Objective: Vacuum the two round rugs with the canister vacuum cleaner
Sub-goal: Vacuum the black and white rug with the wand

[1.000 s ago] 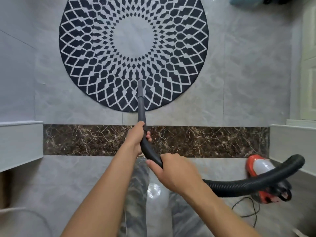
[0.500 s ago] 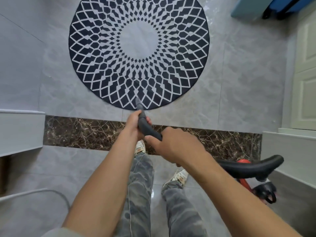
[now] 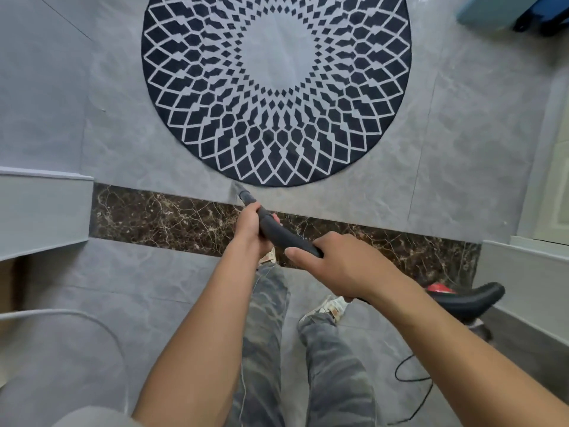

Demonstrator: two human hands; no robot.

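Note:
A round rug (image 3: 277,87) with a dark blue and white diamond pattern lies on the grey tile floor ahead. My left hand (image 3: 251,229) grips the black vacuum wand (image 3: 246,197) near its front end, whose tip points at the tile just short of the rug's near edge. My right hand (image 3: 341,266) holds the wand's curved handle behind it. The black hose (image 3: 468,298) runs right from my right hand toward the red canister (image 3: 438,287), which is mostly hidden behind the hose and my arm. Only one rug is in view.
A dark marble strip (image 3: 160,217) crosses the floor under my hands. White wall bases stand at the left (image 3: 40,208) and right (image 3: 523,266). A black power cord (image 3: 409,374) loops on the floor at the right. A blue object (image 3: 508,10) sits at the top right. My legs and shoes are below.
The wand tip has pulled back off the rug onto the tile in front of it. The view has moved closer to the rug, and the canister is now mostly hidden behind the hose.

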